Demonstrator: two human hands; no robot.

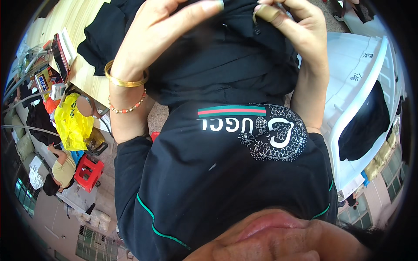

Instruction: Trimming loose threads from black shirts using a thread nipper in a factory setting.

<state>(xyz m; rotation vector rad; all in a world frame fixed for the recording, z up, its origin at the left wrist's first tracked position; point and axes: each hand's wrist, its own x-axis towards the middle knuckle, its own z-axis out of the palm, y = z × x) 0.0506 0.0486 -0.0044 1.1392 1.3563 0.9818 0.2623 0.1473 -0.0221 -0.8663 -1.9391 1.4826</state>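
Observation:
A dark bundle of black cloth, seemingly a garment [209, 65], lies bunched across my lap and up to the upper edge. Above its left part is my left hand [167, 28], thumb stretched out and apart from the fingers, which the upper edge partly cuts off; I see nothing held in it. My right hand [300, 24] pinches the black cloth at its upper right, with a tan band [267, 14] around one digit. A small dark round piece, perhaps a button [257, 31], hangs just below that digit. Gold bangles [126, 78] circle my left wrist.
A pale wooden table [89, 65] stands at the left, with a yellow plastic bag [72, 124] beside it. To the right is a large white plastic tub [335, 143] holding black cloth [368, 126]. A red stool [89, 173] and a seated co-worker [63, 167] are further left.

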